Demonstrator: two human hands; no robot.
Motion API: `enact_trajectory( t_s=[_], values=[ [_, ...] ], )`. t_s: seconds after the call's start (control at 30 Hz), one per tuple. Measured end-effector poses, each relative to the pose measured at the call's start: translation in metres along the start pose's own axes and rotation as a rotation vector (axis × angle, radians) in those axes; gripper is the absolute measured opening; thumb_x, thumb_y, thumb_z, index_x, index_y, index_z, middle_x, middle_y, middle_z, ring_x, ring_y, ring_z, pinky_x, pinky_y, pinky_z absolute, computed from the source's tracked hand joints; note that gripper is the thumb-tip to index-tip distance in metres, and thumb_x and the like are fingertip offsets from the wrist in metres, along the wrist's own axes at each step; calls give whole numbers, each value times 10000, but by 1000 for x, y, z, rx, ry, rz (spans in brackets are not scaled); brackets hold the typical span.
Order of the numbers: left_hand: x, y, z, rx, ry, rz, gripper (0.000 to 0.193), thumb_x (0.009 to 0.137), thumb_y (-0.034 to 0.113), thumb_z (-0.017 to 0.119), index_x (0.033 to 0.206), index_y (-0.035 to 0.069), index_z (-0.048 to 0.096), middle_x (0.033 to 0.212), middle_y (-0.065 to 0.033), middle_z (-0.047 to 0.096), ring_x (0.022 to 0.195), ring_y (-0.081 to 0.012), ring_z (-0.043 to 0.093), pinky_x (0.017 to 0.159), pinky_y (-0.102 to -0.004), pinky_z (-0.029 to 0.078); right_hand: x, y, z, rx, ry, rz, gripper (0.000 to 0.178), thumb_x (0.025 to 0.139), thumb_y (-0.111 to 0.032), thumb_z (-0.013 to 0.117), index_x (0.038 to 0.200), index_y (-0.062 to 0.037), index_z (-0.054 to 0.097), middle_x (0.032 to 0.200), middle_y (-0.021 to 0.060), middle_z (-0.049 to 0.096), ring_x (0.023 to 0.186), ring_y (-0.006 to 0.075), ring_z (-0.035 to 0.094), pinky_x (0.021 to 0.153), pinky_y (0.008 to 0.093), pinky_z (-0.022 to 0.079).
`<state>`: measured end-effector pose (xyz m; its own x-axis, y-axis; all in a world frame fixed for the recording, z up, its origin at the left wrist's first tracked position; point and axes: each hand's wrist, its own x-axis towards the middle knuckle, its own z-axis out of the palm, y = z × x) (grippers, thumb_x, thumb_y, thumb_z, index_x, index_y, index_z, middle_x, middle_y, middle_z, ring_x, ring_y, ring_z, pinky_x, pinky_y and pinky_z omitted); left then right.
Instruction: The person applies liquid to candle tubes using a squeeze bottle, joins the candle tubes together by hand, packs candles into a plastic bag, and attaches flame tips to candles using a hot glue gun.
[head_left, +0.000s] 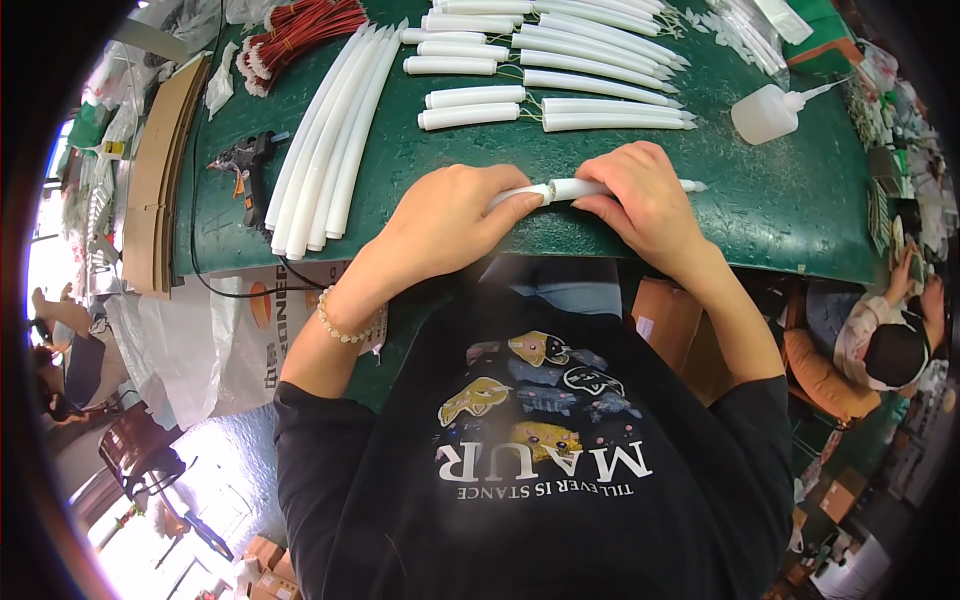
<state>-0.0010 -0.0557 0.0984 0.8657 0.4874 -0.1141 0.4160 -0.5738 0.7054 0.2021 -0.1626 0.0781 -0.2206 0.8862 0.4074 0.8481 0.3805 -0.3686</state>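
Note:
Near the table's front edge, my left hand (455, 215) is closed round a short white candle tube (528, 191). My right hand (645, 205) grips a longer white taper candle piece (568, 189), whose pointed tip (694, 186) sticks out past my fingers. The two pieces meet end to end between my thumbs, slightly angled at the joint; I cannot tell whether they are fully joined. Beyond my hands lie rows of short white tubes (470, 115) and long pointed pieces (615, 115), linked in pairs by thin wires. Several long white tapers (325, 150) lie left of my left hand.
A glue gun (247, 165) with a black cord lies at the left of the green table (780, 215). A bundle of red wires (305, 40) is at the back left, by cardboard sheets (165, 180). A white squeeze bottle (765, 114) stands right. Other people sit at both sides.

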Motion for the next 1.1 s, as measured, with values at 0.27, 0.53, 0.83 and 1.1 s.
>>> enact_trajectory(
  t_s=[0.27,0.53,0.83,1.1],
  values=[
    [-4,5,11,293,99,100,288,848,306,555,739,45,604,602,-151,582,587,-353,579,545,-435,458,-3,-13,1,-213,-22,-114,286,701,-134,690,956,-67,578,836,45,579,800,223,548,770,361,408],
    [-6,0,12,209,169,195,220,813,268,608,795,49,593,645,-139,594,613,-346,580,541,-419,454,-3,-12,-3,-59,-42,-26,286,715,-107,673,990,-55,613,848,62,584,769,241,551,650,338,452],
    [-8,-5,13,12,150,215,220,838,278,587,881,63,613,703,-133,597,676,-342,576,579,-413,443,-5,-10,-3,89,-10,5,275,733,-97,661,997,-36,612,856,87,593,774,272,552,655,355,460],
    [-9,-8,15,-32,91,224,267,843,277,601,997,69,538,693,-146,595,636,-360,573,549,-427,433,-8,-11,-4,143,-62,44,259,758,-96,643,1007,-38,606,865,92,599,779,278,550,667,358,452]
  ],
)
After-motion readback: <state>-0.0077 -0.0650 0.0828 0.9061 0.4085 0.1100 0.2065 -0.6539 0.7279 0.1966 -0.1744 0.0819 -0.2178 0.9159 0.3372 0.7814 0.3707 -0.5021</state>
